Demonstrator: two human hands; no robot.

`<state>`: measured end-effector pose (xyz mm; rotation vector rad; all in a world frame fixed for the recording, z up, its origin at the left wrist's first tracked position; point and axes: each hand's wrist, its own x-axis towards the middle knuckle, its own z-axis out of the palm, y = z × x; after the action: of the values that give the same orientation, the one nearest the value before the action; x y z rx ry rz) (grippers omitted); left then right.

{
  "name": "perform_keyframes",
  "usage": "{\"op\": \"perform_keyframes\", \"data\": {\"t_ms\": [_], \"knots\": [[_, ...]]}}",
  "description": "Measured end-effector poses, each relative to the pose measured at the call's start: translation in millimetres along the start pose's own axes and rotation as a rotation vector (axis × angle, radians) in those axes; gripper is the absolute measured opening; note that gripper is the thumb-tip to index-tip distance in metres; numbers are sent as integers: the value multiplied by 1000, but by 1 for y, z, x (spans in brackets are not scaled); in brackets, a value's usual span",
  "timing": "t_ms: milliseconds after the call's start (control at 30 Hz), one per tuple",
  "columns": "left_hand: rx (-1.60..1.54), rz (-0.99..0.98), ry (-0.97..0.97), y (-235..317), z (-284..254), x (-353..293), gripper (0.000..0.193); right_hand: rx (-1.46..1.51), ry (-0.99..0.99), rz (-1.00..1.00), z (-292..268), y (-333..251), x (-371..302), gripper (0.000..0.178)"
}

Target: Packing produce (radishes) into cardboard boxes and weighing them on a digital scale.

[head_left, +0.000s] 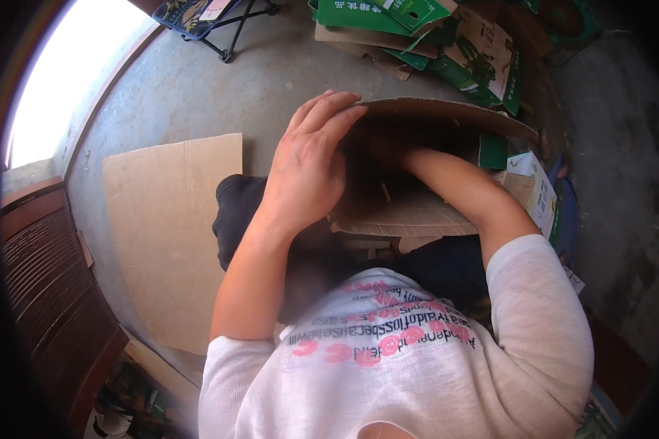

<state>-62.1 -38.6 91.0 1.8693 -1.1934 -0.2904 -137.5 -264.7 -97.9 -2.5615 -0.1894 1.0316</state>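
An open cardboard box (446,219) stands in front of my body, its mouth facing up toward me and its inside dark. My left hand (307,157) is at the box's left side, with its fingers bent together over the far left corner and edge. Deep in the box is my right hand (384,150), reaching in from the right. Shadow hides its fingers, so what they touch or hold cannot be made out. A green patch (492,151) shows on the box's right inner side.
A flat cardboard sheet (176,241) lies on the grey floor to the left. Flattened green and brown cartons (483,58) are piled at the far right. A white box (534,192) stands right of the open box. A folding stool (205,25) is at the far left, near a slatted wooden panel (48,263).
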Motion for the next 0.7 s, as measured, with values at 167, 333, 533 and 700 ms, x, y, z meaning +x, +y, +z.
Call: {"op": "perform_keyframes", "data": {"t_ms": [167,333,533,700], "knots": [[35,17,-9,3,8,1,64,36,-20,-29,-7,-3,-40,67],[29,2,11,4,8,-6,68,308,410,-61,-70,-56,-185,51],[-145,-37,-20,12,20,-7,69,650,1542,176,8,-80,-414,37],[-30,116,-54,-6,30,-6,60,755,1833,785,247,-59,-504,31]]}}
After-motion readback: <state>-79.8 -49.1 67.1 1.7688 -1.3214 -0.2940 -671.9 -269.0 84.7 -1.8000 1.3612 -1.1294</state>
